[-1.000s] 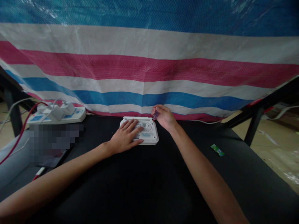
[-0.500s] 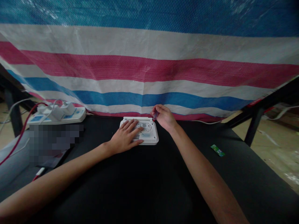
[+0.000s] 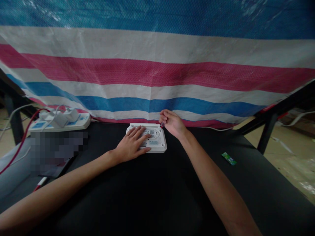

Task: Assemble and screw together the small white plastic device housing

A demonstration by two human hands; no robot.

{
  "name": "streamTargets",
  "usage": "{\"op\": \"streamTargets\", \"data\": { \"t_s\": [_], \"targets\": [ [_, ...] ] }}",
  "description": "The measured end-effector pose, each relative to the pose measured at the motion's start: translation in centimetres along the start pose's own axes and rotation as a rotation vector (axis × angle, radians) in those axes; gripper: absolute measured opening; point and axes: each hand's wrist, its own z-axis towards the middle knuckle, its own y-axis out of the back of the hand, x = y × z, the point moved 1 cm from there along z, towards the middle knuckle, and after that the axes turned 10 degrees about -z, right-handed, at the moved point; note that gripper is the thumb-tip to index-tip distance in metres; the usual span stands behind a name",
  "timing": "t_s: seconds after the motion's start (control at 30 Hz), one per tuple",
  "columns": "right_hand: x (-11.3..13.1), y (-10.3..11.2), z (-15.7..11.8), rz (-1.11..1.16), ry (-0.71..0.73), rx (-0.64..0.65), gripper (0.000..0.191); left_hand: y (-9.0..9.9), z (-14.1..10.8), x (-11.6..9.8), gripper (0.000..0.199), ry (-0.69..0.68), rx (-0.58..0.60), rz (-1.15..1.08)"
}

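While the left hand [image 3: 131,146] lay flat on a white vented device [image 3: 158,144] at frame centre, its grip spread and closed on nothing, the right hand [image 3: 174,124] had its grip clamped on a small purplish tool [image 3: 162,125] at the device's upper-right corner. Fingers hid most of the tool; couldn't tell if its tip touched. Device sat near the rear edge of a black bench [image 3: 133,190]. Striped tarp [image 3: 147,72] filled the top of the frame. Left side had a white power strip [image 3: 83,121] with plugs, a red cable [image 3: 21,147] and a dark flat item [image 3: 55,171], partly pixelated. Green packet [image 3: 229,158] lay on the bench, right. Black metal leg [image 3: 267,132] and tan floor [image 3: 278,154] showed far right.
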Motion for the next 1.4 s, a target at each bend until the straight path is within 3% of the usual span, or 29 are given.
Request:
{"op": "streamTargets", "data": {
  "t_s": [0.4, 0.73, 1.1, 1.27, 1.4],
  "targets": [
    [-0.23, -0.14, 0.19, 0.032, -0.057, -0.027, 0.02, -0.16, -0.04, 0.17, 0.06, 0.003, -0.01, -0.024],
    [-0.37, -0.04, 0.1, 0.053, 0.009, -0.02, 0.017, -0.15, -0.03, 0.14, 0.06, 0.006, 0.003, -0.002],
    [-0.75, 0.26, 0.1, -0.015, 0.08, -0.161, 0.026, -0.11, -0.05, 0.14, 0.059, 0.005, -0.01, -0.03],
    [-0.45, -0.32, -0.12, 0.037, 0.064, -0.071, 0.033, -0.12, -0.05, 0.15, 0.059, 0.005, -0.015, -0.035],
    [-0.04, -0.28, -0.22, 0.079, 0.026, -0.023, 0.028, -0.11, -0.04, 0.12, 0.059, 0.003, -0.008, -0.023]
  ]
}}
